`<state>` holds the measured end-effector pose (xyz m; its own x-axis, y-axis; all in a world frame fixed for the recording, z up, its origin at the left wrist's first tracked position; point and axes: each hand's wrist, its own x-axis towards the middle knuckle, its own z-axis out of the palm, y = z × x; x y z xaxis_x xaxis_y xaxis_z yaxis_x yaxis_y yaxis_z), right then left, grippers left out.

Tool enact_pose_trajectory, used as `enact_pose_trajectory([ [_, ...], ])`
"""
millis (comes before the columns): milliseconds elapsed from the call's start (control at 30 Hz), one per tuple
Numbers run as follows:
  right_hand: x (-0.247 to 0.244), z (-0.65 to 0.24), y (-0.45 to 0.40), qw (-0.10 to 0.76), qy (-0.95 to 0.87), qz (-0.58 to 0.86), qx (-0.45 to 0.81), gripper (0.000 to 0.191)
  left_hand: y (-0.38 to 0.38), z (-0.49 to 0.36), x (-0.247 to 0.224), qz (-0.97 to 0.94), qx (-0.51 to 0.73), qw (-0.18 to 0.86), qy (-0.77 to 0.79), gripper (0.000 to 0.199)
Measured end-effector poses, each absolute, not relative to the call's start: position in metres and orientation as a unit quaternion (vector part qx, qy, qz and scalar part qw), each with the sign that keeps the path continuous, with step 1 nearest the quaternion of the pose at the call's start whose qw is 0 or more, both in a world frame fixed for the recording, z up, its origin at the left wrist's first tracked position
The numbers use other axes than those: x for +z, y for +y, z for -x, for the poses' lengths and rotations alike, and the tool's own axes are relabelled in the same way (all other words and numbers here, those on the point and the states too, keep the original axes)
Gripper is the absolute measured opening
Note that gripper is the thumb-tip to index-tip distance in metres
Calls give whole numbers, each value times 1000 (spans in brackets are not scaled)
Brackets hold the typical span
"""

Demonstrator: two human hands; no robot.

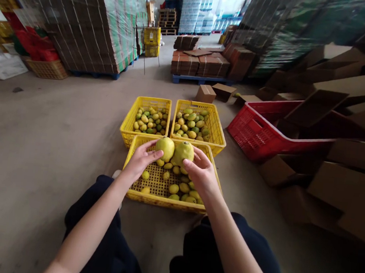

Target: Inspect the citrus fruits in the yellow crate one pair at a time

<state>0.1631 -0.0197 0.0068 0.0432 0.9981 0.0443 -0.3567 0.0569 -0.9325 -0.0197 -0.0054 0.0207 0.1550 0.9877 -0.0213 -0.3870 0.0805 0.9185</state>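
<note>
My left hand is closed on a yellow-green fruit, fingers behind it and thumb in front. Another fruit, greener and lumpier, is gripped by my right hand. The two fruits are side by side above the near yellow crate, whose holed bottom shows on the left while several yellow and green fruits lie in its right half. Beyond it stand a back left yellow crate and a back right yellow crate, each holding many fruits.
On the right, a red crate holds cardboard, with a heap of cardboard boxes around it. Flattened cartons are stacked on a blue pallet. Tall wrapped stacks stand at both sides.
</note>
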Motion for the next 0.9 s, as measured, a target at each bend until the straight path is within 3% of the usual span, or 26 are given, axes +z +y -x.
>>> enact_pose_trajectory([
  [233,9,-162,-20,574,-339,388,636,40,-3,19,16,-315,547,687,360,33],
  [433,0,-150,-22,560,-348,414,627,41,-3,8,9,-260,539,690,407,19],
  [600,-1,-144,-29,526,-389,450,608,39,-9,-2,-1,-331,504,685,409,29],
  [900,-2,-138,-30,556,-318,509,575,51,-12,-10,-10,-369,520,643,425,34],
])
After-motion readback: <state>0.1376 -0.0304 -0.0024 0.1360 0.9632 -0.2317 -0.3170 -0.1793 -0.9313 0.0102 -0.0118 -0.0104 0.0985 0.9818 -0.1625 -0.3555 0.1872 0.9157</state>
